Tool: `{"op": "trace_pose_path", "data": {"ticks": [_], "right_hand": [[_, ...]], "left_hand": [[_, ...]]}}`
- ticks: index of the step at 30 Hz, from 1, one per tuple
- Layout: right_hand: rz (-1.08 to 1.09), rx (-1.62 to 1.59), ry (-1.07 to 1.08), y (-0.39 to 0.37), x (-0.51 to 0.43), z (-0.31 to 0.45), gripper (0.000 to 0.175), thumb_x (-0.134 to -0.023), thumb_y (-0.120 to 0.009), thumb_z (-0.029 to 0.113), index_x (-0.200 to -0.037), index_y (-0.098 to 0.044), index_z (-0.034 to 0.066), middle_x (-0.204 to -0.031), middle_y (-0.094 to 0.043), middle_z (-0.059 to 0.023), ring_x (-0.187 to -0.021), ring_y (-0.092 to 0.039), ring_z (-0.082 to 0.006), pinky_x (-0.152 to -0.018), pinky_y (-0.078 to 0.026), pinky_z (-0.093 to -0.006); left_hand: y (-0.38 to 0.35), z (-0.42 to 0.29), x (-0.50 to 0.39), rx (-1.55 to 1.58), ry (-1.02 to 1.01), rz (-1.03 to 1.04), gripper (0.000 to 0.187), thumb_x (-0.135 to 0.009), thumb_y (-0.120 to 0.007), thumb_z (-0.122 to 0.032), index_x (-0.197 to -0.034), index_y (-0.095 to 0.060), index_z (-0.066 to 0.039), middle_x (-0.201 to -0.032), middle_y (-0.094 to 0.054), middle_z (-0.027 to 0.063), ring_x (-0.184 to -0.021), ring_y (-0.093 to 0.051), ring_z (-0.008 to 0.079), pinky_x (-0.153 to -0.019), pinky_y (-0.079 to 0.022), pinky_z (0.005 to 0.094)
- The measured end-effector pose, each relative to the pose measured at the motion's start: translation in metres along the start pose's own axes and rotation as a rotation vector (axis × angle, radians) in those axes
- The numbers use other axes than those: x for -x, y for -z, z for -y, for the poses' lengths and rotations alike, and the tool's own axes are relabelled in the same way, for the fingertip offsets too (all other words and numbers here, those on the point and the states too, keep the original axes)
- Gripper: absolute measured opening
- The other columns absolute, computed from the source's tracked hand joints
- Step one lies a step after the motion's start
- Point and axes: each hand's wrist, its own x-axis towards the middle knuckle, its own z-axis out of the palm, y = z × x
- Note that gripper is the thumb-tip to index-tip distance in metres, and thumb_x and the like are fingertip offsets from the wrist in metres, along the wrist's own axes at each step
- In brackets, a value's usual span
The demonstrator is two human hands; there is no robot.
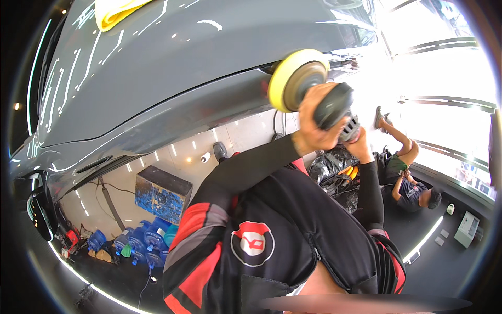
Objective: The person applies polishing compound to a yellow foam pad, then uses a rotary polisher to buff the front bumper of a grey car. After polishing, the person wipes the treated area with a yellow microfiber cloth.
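Both my hands hold a rotary polisher with a yellow foam pad (277,84) on its brown backing plate. My left hand (311,117) wraps the front of the tool at its black handle (334,106). Farther back, my right hand (360,146) grips the rear of the polisher body (350,127). The pad stands tilted at the front edge of a glossy grey car panel (176,70), near a lamp (347,64). Blur over the tool keeps me from telling whether the pad touches the paint.
A folded yellow cloth (117,13) lies on the car. Below the car side stand a worn blue and black box (162,194), a white bottle (205,157) and several blue water jugs (145,235). Right of me are black plastic bags (333,163), cables and a seated person (408,192).
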Motion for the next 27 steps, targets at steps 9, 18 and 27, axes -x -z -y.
{"op": "trace_pose_path", "data": {"ticks": [9, 18, 27], "right_hand": [[-0.203, -0.022, -0.093, 0.022, 0.005, -0.056, 0.064, -0.081, -0.091, 0.01, -0.131, -0.054, -0.0039, -0.119, -0.071, -0.0139, -0.104, -0.071, -0.0206, -0.087, -0.058, -0.0372], [0.045, -0.058, 0.166, -0.115, 0.006, 0.1, 0.055, -0.067, -0.08, -0.004, -0.12, -0.069, 0.0015, -0.098, -0.079, -0.0184, -0.096, -0.08, -0.03, -0.083, -0.059, -0.0377], [0.178, 0.161, 0.492, -0.221, 0.003, 0.204, 0.064, -0.061, -0.085, 0.007, -0.122, -0.067, 0.0049, -0.111, -0.073, -0.0159, -0.106, -0.068, -0.0422, -0.095, -0.055, -0.0483]], "left_hand": [[-0.066, 0.019, 0.004, -0.023, 0.145, -0.062, 0.06, -0.085, -0.083, -0.014, -0.137, -0.059, 0.006, -0.126, -0.069, 0.0251, -0.114, -0.069, 0.0444, -0.105, -0.051, 0.0501], [0.113, -0.039, 0.021, 0.095, -0.006, -0.148, 0.059, -0.092, -0.077, -0.023, -0.14, -0.058, 0.007, -0.129, -0.072, 0.025, -0.118, -0.071, 0.0404, -0.108, -0.049, 0.0525], [0.273, -0.097, 0.027, -0.218, -0.197, -0.353, 0.068, -0.104, -0.053, -0.046, -0.111, -0.064, 0.021, -0.1, -0.072, 0.0401, -0.097, -0.075, 0.0479, -0.085, -0.063, 0.0546]]}}
